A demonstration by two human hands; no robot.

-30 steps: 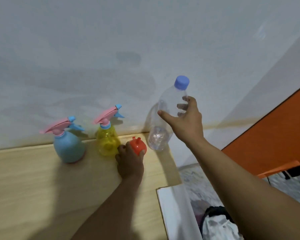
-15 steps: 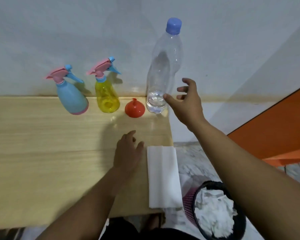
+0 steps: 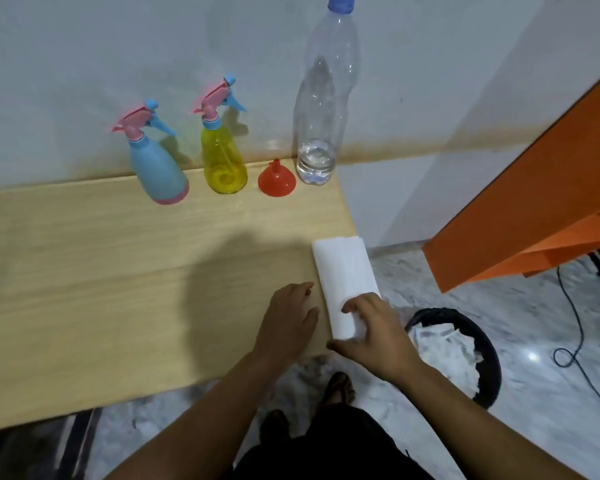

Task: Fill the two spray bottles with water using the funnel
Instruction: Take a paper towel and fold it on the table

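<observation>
White folded cloth (image 3: 347,282), near right table (image 3: 84,271) edge: right hand (image 3: 378,327) grips it; left hand (image 3: 288,323) flat, empty. Lift cleanly, wipe spills gently.

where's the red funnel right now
In the head view the red funnel sits wide end down at the table's far right, by the wall, between the yellow spray bottle and the clear water bottle.
</observation>
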